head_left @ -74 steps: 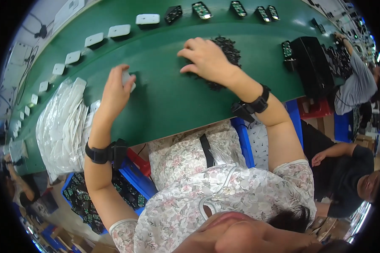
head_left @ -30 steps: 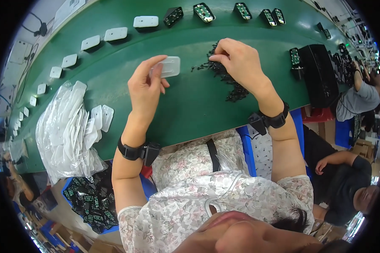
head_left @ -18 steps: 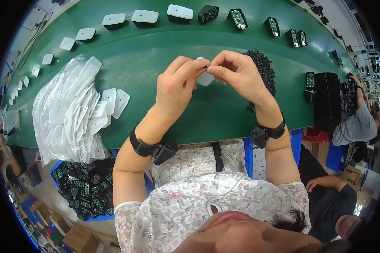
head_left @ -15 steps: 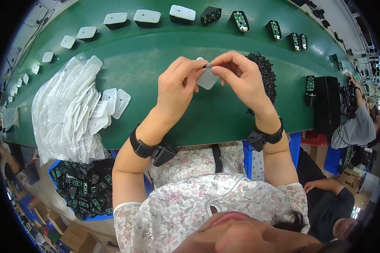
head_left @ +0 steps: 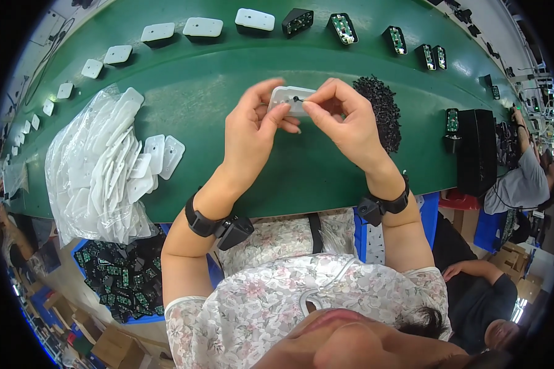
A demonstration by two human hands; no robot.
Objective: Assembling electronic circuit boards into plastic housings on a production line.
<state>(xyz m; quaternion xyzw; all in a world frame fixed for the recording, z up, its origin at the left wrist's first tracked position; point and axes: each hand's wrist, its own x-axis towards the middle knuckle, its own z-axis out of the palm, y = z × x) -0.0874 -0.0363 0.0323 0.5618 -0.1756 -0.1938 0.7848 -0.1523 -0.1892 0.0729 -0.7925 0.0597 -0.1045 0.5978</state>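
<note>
My left hand grips a white plastic cover by its left end, fingers behind and thumb in front, raised over the green table. Against the cover's face sits a small black part with a thin stem, pinched at its right end between the thumb and finger of my right hand. Whether the part goes into a hole in the cover, I cannot tell. Just right of that hand lies a heap of small black parts. To my left, loose white covers lie beside a clear bag full of them.
Along the far side runs a curved row of white-topped units and black housings with green boards. A black box stands at the right. Below the table's left edge, a blue crate holds many housings. Other people sit nearby.
My left hand has lifted and turned the white cover, which lay lower behind my fingers. My right hand now presents the black part to its face. The view has shifted slightly.
</note>
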